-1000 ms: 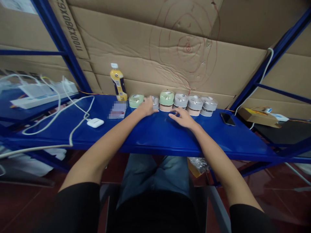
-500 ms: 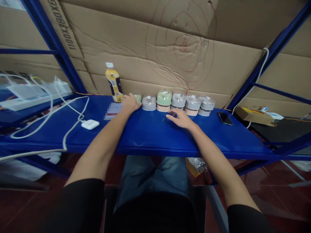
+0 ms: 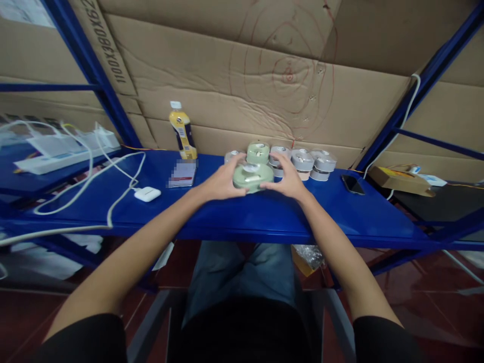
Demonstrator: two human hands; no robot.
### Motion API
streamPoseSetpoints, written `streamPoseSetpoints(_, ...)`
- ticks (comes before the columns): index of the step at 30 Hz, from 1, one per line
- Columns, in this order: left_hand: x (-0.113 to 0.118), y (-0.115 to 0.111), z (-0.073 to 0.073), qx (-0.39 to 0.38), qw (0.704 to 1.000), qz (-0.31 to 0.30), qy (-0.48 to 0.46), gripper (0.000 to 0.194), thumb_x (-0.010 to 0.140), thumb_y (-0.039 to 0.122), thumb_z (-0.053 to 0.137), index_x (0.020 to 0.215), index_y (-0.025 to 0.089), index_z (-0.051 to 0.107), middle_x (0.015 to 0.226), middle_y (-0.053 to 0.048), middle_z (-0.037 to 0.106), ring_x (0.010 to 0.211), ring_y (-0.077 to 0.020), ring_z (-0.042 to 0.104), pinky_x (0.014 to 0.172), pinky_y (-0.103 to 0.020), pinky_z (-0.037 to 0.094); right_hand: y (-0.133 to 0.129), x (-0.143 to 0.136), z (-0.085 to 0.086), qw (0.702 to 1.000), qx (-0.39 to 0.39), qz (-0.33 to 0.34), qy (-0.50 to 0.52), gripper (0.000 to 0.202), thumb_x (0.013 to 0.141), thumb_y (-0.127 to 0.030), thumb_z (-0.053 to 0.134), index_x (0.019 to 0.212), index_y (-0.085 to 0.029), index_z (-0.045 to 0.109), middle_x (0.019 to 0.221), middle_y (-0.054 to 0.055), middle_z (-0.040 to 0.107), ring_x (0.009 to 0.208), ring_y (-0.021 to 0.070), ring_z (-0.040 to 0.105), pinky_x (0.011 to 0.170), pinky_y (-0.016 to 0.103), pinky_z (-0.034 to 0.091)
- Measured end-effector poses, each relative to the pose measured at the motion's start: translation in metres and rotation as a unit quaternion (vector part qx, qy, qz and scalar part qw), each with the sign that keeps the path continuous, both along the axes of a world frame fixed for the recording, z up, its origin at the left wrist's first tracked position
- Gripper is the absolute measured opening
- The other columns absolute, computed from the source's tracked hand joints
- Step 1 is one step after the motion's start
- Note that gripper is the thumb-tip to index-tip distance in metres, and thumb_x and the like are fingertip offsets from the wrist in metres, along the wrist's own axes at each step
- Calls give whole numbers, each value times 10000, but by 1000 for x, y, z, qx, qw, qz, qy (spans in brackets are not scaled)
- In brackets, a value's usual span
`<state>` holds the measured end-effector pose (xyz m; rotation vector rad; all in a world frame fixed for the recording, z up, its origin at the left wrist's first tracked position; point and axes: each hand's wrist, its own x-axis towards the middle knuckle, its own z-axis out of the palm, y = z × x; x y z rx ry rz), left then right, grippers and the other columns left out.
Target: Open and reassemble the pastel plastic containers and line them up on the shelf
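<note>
— Blue metal shelf [image 3: 264, 222], cardboard backing [image 3: 189, 55] behind it, with red rings [image 3: 289, 75] drawn on the cardboard. What are the hands doing there?

— Both are on one green clear-topped case [image 3: 253, 182]. The left hand [image 3: 228, 180] has its left side, the right hand [image 3: 286, 177] its right. Each is part-way open, fingers curved round the far side and thumb at the near side, so the case sits between them.

— Is it resting on the shelf?

— I can't tell whether its base touches. It's in front of the row, with a second green case [image 3: 258, 151] just behind it.

— And the rest of the row?

— One grey case [image 3: 231, 156] is at the left end, partly hidden by the left hand. To the right of the second green case come three grey-topped cases [image 3: 302, 159], side by side. The two rightmost clearly have another case under them; the middle one's lower case is pinkish [image 3: 303, 176].

— Anything further out?

— On the left, an upright yellow drink bottle [image 3: 183, 133] with a white cap, a flat item [image 3: 182, 174] blurred out in front of it, and a white earbud case [image 3: 147, 193] near a looping white cable [image 3: 109, 212]. On the right, a dark smartphone [image 3: 353, 184] lies flat, and beyond it is an open cardboard box [image 3: 401, 180].
</note>
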<state>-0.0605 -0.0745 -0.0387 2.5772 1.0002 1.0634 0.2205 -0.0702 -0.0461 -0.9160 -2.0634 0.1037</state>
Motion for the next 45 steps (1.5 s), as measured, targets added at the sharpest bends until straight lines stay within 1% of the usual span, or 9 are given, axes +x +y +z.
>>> streamPoseSetpoints(4, 26, -5, -17, -42, 992, -121, -1, 1105, 684, 379, 843, 1651, 190, 343, 1628, -221, 540, 1486, -463, 557, 1235, -595, 479, -7, 1, 1, 993, -45, 80, -72, 1207, 635, -681, 988, 1647, -270, 473, 1653, 155, 525, 1557, 406, 484, 1297, 568, 421)
streamPoseSetpoints(11, 32, 6, -38, -75, 988, -131, -33, 1108, 695, 464, 913, 1638, 213, 387, 1501, -208, 641, 1381, -432, 651, 1191, -601, 512, -8, -8, -6, 985, -119, 86, -95, 1088, 678, -584, 961, 1612, -232, 531, 1412, 142, 712, 1260, 363, 696, 1099, 518, 563)
streamPoseSetpoints(17, 20, 11, -45, -63, 996, -64, -5, 1208, 742, 622, 891, 1707, 185, 311, 1491, -220, 612, 1393, -448, 608, 1194, -616, 489, -2, 2, -3, 991, -122, 40, -27, 880, 725, -631, 908, 1455, -205, 664, 1350, 146, 745, 1190, 357, 714, 1071, 536, 574)
streamPoseSetpoints(22, 11, 6, -43, -39, 996, -43, 67, 652, 966, 626, 644, 1484, 232, 692, 1366, -151, 613, 1340, -378, 618, 1239, -587, 453, 11, 26, 1, 991, -115, -54, 41, 864, 718, -697, 876, 1413, -221, 686, 1390, 163, 733, 1238, 405, 698, 1102, 604, 552)
streamPoseSetpoints(29, 13, 5, -43, -7, 997, -56, 50, 515, 1004, 603, 600, 1247, 223, 848, 1378, -168, 613, 1370, -380, 600, 1246, -586, 459, 20, 44, 4, 982, -129, -122, 61, 921, 695, -708, 883, 1429, -191, 677, 1412, 208, 712, 1253, 442, 690, 1107, 635, 546)
streamPoseSetpoints(36, -8, 30, -40, -15, 993, 113, -15, 483, 978, 565, 609, 1138, 173, 842, 1242, -156, 658, 1298, -377, 638, 1195, -589, 503, 22, 46, 0, 981, -154, -113, 17, 824, 696, -715, 876, 1330, -206, 743, 1287, 167, 773, 1175, 420, 717, 1062, 637, 573)
streamPoseSetpoints(38, -10, 30, -40, -14, 992, 127, -18, 465, 961, 551, 627, 1102, 160, 836, 1207, -160, 669, 1276, -374, 653, 1182, -573, 514, 23, 47, -1, 981, -157, -112, 6, 814, 691, -704, 885, 1318, -202, 754, 1267, 163, 779, 1156, 410, 722, 1059, 637, 575)
streamPoseSetpoints(41, -5, 23, -39, 15, 997, 75, -26, 496, 955, 555, 649, 1250, 177, 779, 1287, -153, 687, 1282, -355, 666, 1182, -551, 514, 21, 46, 0, 988, -131, -84, 14, 812, 710, -680, 891, 1365, -221, 748, 1354, 152, 759, 1203, 393, 715, 1097, 627, 560)
streamPoseSetpoints(45, 7, 9, -40, 29, 999, -16, -22, 730, 910, 572, 750, 1515, 197, 586, 1487, -167, 660, 1376, -374, 640, 1208, -542, 498, 14, 35, 4, 995, -93, 32, 9, 840, 735, -654, 917, 1457, -273, 718, 1486, 114, 709, 1346, 377, 671, 1143, 579, 546)
